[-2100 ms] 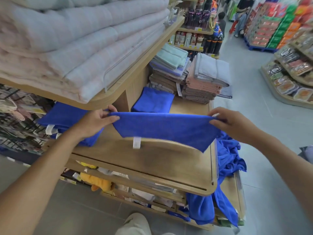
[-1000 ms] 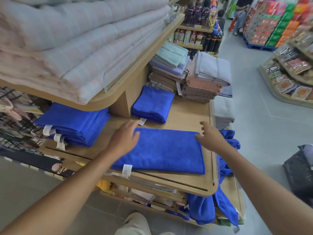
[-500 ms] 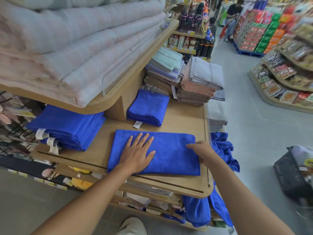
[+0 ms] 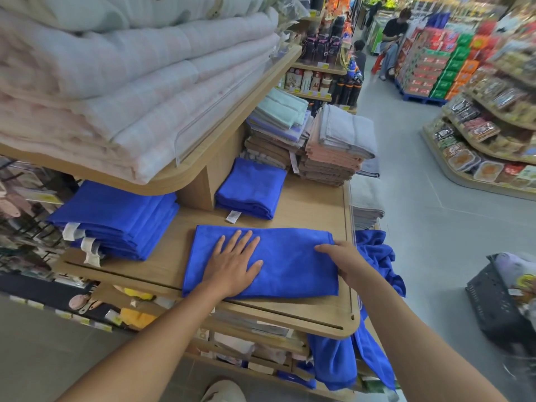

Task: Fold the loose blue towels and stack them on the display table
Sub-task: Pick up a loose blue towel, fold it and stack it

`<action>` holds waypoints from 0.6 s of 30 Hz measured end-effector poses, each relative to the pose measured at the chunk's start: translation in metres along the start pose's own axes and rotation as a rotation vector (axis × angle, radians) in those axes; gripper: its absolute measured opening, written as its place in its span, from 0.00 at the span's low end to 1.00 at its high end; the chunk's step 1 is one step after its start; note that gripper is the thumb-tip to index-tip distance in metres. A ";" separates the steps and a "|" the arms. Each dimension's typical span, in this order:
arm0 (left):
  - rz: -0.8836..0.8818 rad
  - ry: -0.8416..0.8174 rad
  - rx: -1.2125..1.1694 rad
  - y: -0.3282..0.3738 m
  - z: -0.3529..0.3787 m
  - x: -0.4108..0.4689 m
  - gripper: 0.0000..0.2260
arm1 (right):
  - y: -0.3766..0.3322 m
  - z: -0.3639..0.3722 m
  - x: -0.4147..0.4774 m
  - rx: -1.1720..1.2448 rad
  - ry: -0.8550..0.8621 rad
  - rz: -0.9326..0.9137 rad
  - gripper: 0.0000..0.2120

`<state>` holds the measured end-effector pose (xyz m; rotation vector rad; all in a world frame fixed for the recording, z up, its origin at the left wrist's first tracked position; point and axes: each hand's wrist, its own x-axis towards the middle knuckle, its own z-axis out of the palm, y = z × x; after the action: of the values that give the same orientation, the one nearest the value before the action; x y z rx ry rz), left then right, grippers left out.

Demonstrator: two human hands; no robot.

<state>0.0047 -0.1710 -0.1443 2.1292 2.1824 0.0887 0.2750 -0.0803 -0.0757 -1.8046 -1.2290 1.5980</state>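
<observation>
Pressing down on the folded blue towel point(image 4: 290, 265), my left hand point(image 4: 232, 269) lies flat, fingers spread; my right hand point(image 4: 346, 261) pinches the towel's right edge; the towel rests on the worktop point(image 4: 316, 204), between a blue stack point(image 4: 121, 219) and loose blue towels point(image 4: 377, 253).

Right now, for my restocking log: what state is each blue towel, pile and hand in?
Blue towel: folded, flat on the display table.
Left hand: open, pressing flat on that towel.
Right hand: at the towel's right edge, grip unclear.
Left blue stack: folded, stacked.
Back blue stack: folded, stacked.
Loose blue towels: unfolded, hanging beside the table.
</observation>
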 end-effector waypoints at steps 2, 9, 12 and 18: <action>-0.005 -0.010 -0.003 0.004 -0.001 -0.001 0.36 | 0.000 0.000 -0.002 -0.008 0.062 -0.067 0.10; -0.035 -0.028 0.007 0.046 0.005 -0.002 0.35 | -0.022 -0.019 -0.020 -0.183 0.153 -0.292 0.19; -0.011 -0.037 0.005 0.066 0.005 0.002 0.33 | -0.049 -0.022 -0.035 -0.167 0.097 -0.419 0.20; 0.070 0.013 -0.058 0.083 -0.002 0.001 0.31 | -0.081 0.009 -0.054 -0.312 -0.111 -0.456 0.25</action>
<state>0.0872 -0.1678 -0.1333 2.1791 2.0859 0.1681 0.2432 -0.0854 0.0170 -1.4648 -1.8690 1.3124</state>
